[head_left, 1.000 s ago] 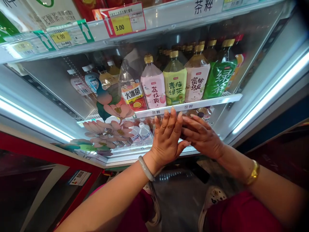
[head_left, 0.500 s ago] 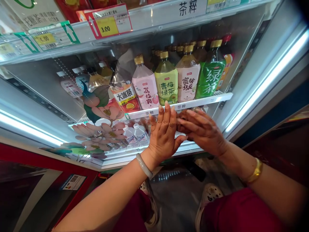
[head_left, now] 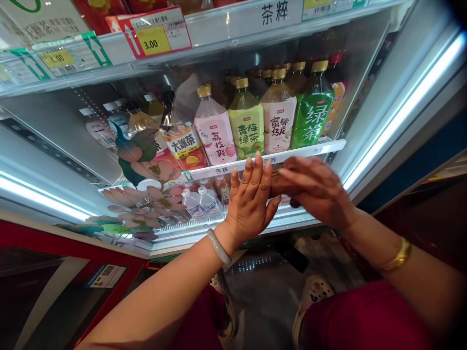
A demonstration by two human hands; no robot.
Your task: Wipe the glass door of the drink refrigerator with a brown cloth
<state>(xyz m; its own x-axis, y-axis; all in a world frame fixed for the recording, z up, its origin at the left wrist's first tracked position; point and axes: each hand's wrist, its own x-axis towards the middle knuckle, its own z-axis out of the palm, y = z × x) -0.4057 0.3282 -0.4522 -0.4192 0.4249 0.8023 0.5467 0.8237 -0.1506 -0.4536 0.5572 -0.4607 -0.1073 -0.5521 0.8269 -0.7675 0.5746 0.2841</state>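
My left hand (head_left: 250,199) is raised with its fingers extended, flat against the glass front of a drinks cooler, just below the shelf edge (head_left: 226,170). Close beside it on the right is my right hand (head_left: 315,189), blurred, its fingers stretched out to the left; nothing shows in it. A dark reflection of the fingers shows between the hands. Behind them stand a pink bottle (head_left: 216,131), a yellow-green bottle (head_left: 246,124), a pale peach bottle (head_left: 279,119) and a green bottle (head_left: 313,114), all upright with gold caps.
Price tags (head_left: 156,38) line the upper shelf. Flower decals (head_left: 146,201) cover part of the glass at left. Small clear bottles (head_left: 209,200) stand on the lower shelf. A red frame (head_left: 120,272) is at lower left; my shoes (head_left: 315,289) are on the floor.
My right hand has moved slightly right and its wrist has shifted outward. My left hand stays nearly in place, while the view of the cooler has shifted slightly left.
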